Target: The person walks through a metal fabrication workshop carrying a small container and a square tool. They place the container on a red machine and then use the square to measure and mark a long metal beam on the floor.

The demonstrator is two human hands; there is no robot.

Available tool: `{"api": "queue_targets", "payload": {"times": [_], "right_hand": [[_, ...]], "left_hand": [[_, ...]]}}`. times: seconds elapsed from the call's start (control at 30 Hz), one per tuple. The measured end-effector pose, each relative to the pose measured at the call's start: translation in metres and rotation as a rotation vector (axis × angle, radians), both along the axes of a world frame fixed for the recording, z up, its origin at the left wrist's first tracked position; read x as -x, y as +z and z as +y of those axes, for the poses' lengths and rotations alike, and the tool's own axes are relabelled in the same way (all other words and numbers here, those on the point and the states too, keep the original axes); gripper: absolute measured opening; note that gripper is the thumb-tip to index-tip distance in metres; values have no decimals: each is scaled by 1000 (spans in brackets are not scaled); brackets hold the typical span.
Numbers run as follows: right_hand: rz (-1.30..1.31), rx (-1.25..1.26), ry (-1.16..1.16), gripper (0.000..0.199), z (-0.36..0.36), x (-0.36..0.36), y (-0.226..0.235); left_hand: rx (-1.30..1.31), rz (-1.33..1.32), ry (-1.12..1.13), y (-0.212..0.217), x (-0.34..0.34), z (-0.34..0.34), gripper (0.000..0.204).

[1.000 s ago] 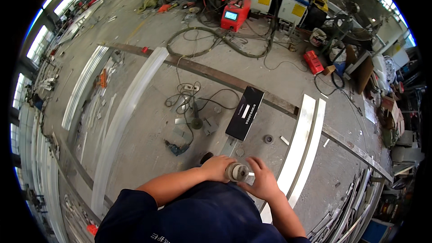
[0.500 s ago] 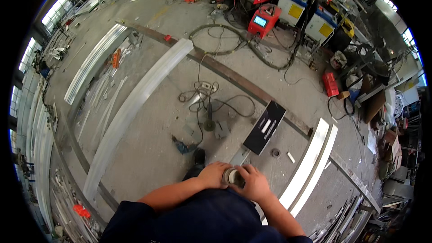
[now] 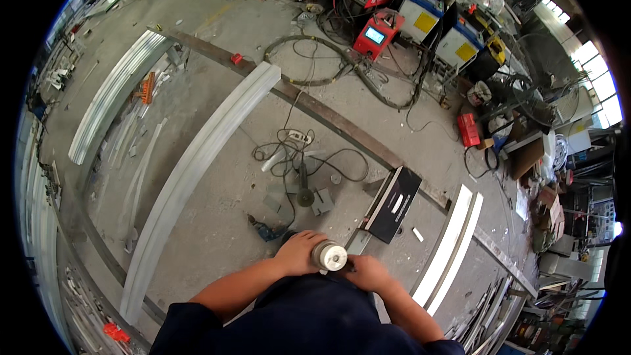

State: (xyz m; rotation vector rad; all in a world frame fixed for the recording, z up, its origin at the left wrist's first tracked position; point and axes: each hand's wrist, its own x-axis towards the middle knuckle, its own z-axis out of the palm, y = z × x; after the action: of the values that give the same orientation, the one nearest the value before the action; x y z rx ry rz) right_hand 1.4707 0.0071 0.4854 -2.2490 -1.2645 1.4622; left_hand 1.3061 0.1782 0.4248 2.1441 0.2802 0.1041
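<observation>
Close in front of my body, my left hand (image 3: 302, 252) wraps round the side of a short, thick cylinder (image 3: 334, 258) like a stack of discs. Its pale round face, with a small dark centre, is turned upward. Just right of it, my right hand (image 3: 367, 273) is closed, its fingers curled toward the cylinder's lower edge. A small dark bit shows at those fingertips, too little to name. Beyond my hands an angle grinder (image 3: 304, 194) lies on the floor with its cord. A blue-green power drill (image 3: 264, 229) is nearer to my left hand.
A black box (image 3: 394, 205) rests by a rusty beam (image 3: 335, 121). Long metal profiles lie across the frame at left (image 3: 197, 158) and right (image 3: 447, 250). Cables (image 3: 309, 46) loop near a red machine (image 3: 378, 34). Metal offcuts (image 3: 322, 201) lie by the grinder.
The cylinder has turned so its pale face now shows instead of an open-looking rim. My right hand has come off it and moved slightly down. The whole view has shifted a little.
</observation>
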Motion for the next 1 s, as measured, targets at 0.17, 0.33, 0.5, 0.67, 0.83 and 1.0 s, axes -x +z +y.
{"api": "queue_targets", "payload": {"times": [0.17, 0.33, 0.5, 0.67, 0.83, 1.0], "right_hand": [[427, -61, -288, 31, 36, -4, -7], [516, -169, -582, 32, 54, -46, 0], [812, -334, -1169, 14, 39, -125, -17], [698, -477, -1515, 24, 41, -239, -37], [708, -427, -1709, 26, 61, -380, -89], [779, -347, -1827, 22, 88, -487, -92]], "left_hand": [[95, -66, 135, 0, 12, 29, 72], [-5, 132, 263, -9, -5, 49, 66], [5, 293, 107, -30, -39, 104, 53], [30, 354, 111, -24, -140, 165, 44], [-14, 431, 103, -60, -272, 213, 43], [-148, 578, 198, -121, -321, 297, 41]]}}
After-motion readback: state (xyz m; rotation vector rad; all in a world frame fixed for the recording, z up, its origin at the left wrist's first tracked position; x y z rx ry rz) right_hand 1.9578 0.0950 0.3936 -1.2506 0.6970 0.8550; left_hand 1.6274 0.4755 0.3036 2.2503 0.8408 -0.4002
